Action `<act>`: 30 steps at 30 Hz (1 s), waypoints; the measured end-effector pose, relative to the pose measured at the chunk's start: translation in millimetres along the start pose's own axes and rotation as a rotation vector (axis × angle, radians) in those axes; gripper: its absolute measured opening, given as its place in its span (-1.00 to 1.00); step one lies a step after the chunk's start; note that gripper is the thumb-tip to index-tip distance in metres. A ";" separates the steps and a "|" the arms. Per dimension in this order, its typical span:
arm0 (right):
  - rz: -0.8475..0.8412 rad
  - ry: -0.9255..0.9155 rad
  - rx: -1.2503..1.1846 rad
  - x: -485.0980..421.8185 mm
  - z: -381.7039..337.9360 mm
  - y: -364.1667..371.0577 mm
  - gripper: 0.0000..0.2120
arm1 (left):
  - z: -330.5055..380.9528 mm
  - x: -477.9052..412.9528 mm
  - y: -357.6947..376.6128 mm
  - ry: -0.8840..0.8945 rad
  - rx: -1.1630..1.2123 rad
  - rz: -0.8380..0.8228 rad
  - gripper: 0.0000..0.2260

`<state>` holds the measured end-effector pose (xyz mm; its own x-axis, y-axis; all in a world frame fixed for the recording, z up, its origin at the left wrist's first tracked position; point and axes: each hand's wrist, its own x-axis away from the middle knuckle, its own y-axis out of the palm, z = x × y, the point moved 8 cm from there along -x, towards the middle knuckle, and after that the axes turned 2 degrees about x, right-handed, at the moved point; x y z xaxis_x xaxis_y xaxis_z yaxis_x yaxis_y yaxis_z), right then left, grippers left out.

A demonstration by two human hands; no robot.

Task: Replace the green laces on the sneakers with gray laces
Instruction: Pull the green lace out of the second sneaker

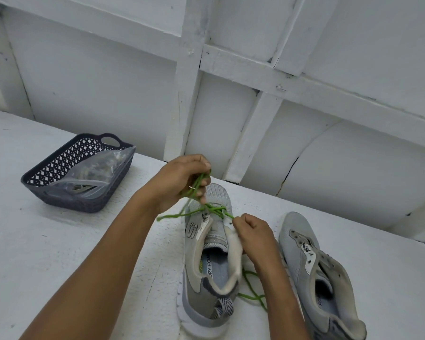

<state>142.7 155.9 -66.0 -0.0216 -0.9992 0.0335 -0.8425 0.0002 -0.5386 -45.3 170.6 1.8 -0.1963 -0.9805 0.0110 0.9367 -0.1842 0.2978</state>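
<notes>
A grey sneaker (206, 288) stands in the middle of the white table with its toe pointing away from me. A green lace (215, 209) still crosses its lowest eyelets. My left hand (182, 179) holds a bunch of that lace above the toe. My right hand (254, 235) pinches the lace at the right eyelet row. Another stretch of green lace (253, 289) lies on the table between the shoes. A second grey sneaker (317, 271) stands to the right with no lace in its eyelets.
A dark lattice basket (47, 174) sits at the left of the table, holding a clear plastic bag (93, 173) with pale laces inside. A white panelled wall (231, 82) rises right behind the table.
</notes>
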 end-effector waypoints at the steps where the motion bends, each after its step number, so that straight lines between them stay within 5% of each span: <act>1: -0.003 0.002 0.006 -0.2 0.0 0.1 -0.62 | -1.8 -2.1 -5.0 -0.007 -0.033 0.046 -0.81; 5: 0.006 -0.012 0.051 -0.9 -2.9 -2.2 -0.65 | -9.4 -7.3 -23.6 -0.067 -0.473 0.121 -0.88; 10: -0.015 -0.006 0.073 -1.1 -6.2 -2.8 -0.66 | -38.2 1.7 -28.1 -0.287 -1.089 -0.185 -0.86; 20: -0.119 0.028 0.274 -18.3 -35.1 1.1 -0.81 | -35.2 -8.2 -1.2 -0.194 -1.307 -0.077 -0.57; 25: -0.299 0.154 0.252 -26.5 -37.1 8.1 -0.93 | -51.5 -17.9 -11.5 -0.266 -1.303 0.049 -0.70; 30: -0.216 0.086 0.283 -37.1 -33.0 -0.4 -0.89 | -44.5 -16.1 -23.2 -0.259 -1.206 0.145 -0.68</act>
<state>126.0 194.2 -39.2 0.0856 -0.9679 0.2361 -0.6505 -0.2338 -0.7226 -51.0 187.6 -47.8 0.0081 -0.9799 0.1993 0.5964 -0.1552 -0.7875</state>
